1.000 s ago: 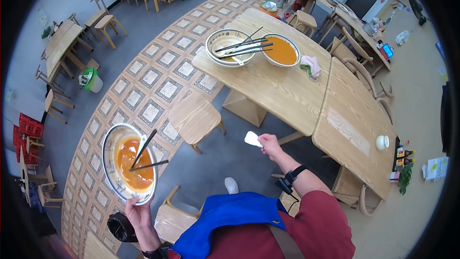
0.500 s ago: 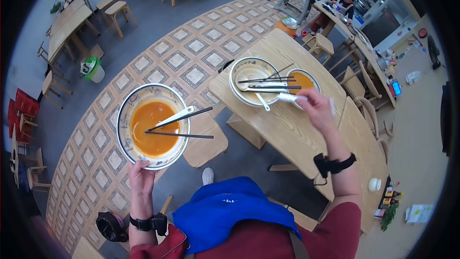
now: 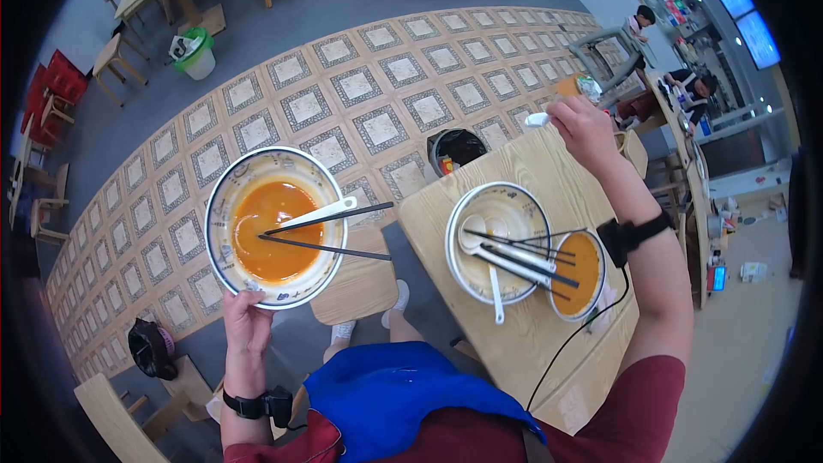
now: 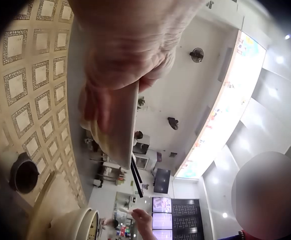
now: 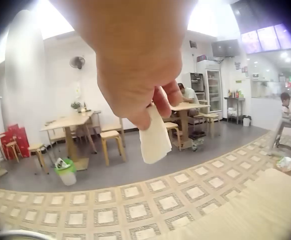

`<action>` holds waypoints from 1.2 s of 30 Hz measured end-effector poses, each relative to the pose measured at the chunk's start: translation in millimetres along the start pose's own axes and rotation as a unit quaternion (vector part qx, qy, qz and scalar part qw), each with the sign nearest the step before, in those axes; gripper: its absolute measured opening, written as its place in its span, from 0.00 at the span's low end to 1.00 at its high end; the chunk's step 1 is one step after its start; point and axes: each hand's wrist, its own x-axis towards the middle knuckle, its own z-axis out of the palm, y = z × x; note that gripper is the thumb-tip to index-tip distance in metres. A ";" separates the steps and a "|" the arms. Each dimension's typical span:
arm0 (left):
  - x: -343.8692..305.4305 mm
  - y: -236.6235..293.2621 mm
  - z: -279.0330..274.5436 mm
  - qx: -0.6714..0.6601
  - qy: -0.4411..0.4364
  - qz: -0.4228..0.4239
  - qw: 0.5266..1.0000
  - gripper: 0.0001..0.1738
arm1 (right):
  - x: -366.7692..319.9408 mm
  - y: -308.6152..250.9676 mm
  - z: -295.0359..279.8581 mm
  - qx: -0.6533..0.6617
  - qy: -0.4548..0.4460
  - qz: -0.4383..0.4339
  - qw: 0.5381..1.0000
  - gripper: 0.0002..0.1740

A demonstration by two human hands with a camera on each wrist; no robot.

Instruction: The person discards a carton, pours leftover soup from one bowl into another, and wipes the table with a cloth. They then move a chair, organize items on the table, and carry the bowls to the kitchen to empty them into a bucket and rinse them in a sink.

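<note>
The left hand grips the rim of a bowl of orange broth at 9 o'clock, off the bench, with chopsticks and a spoon resting in it. The right hand, raised at 2 o'clock, pinches a white napkin.

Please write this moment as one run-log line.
left hand: holds orange-soup bowl | right hand: pinches white napkin | table: pale bowl, chopsticks across it

The wooden table carries a white bowl just beside a bowl of orange broth.
</note>
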 end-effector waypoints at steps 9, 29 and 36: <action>19.5 -17.9 27.4 0.002 0.074 0.012 0.997 0.36 | 36.4 88.3 122.9 0.013 -0.153 0.051 0.987 0.10; 13.8 26.7 102.8 0.138 -0.180 -0.112 0.968 0.32 | -85.1 -162.5 -109.9 0.590 -0.262 0.392 0.656 0.09; -26.0 16.0 146.0 0.182 -0.289 -0.215 0.915 0.32 | -163.9 -275.6 -83.9 0.782 -0.029 0.434 0.446 0.47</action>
